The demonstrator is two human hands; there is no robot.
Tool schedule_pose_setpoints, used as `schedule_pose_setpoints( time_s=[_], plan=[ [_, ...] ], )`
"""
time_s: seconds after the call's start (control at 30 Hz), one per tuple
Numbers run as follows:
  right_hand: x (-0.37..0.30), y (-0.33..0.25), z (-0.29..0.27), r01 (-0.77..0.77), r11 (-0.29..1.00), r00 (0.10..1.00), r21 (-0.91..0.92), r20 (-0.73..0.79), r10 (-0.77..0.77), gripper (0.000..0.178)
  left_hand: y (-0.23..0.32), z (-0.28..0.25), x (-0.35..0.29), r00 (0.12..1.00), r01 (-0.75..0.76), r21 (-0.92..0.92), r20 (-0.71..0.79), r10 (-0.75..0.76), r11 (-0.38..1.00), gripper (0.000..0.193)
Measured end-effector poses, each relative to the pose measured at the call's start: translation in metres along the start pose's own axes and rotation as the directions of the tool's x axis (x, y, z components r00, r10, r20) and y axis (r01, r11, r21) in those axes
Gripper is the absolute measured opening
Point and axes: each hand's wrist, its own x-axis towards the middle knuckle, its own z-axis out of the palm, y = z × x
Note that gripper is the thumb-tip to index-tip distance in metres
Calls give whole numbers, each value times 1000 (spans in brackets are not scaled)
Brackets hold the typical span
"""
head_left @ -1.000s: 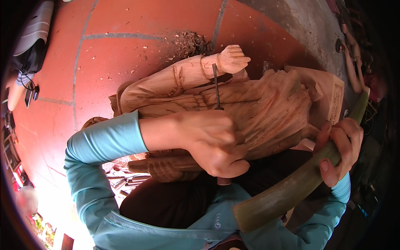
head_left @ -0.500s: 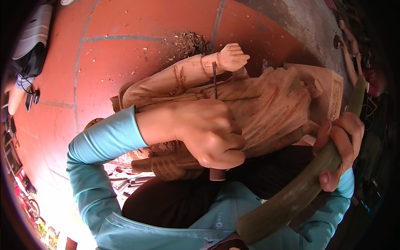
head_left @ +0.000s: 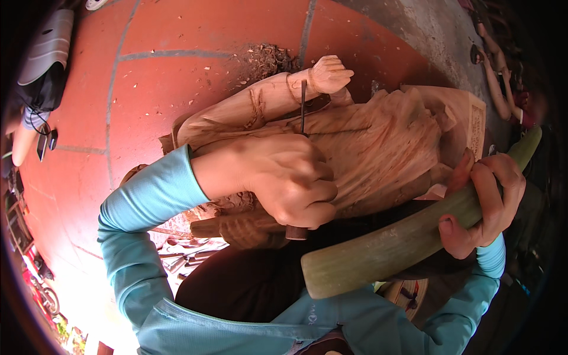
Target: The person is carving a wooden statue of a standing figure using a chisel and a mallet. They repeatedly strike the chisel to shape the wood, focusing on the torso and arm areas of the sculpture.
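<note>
A large carved wooden figure (head_left: 384, 145) in draped robes lies across my lap, its carved arm ending in a fist. My left hand (head_left: 284, 180) is wrapped round a chisel (head_left: 303, 106). The thin blade points away from me toward the carved forearm, and the butt of its handle shows below my fist. I cannot tell whether the tip touches the wood. On the right, my right hand (head_left: 488, 204) grips a curved, greenish-brown club (head_left: 378, 254) near its narrow end. Its thick end hangs close to the chisel's butt, apart from it.
Wood shavings (head_left: 269, 62) lie in a heap on the red tiled floor (head_left: 171, 29) beyond the figure. More tools (head_left: 186, 257) lie in bright light at lower left. At the right edge another person's bare limbs (head_left: 494, 77) show, and a second person's leg (head_left: 22, 139) at the left edge.
The club's thick end has swung up and left toward the chisel handle. My left hand and the chisel have shifted slightly up and left, still held.
</note>
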Motion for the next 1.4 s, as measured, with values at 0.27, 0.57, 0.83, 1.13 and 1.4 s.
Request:
schedule_pose_setpoints(
  time_s=[0.27, 0.57, 0.83, 1.13, 1.4],
  plan=[
    [2, -2, -4, -19, 1000, 1000, 6, -9, 19, 86, 8, 8, 8, 998, 58, -70, 31, -55, 996, 22],
    [0, -5, -4, -42, 999, 999, 5, -12, 42, 87, -1, 6, 9, 1000, 20, -155, 23, -16, 988, 24],
    [0, -6, 0, -66, 997, 998, 29, -19, 67, 93, -4, 7, 7, 999, 25, -167, -26, -30, 986, 30],
    [-10, 5, -5, -76, 997, 997, 12, 34, 75, 88, -15, -40, 11, 931, 335, 482, -35, -364, 810, 31],
    [-17, 17, -3, -102, 993, 995, 63, -4, 103, 83, -100, -51, -55, 341, 935, -3, 282, -897, 354, 43]
  ],
)
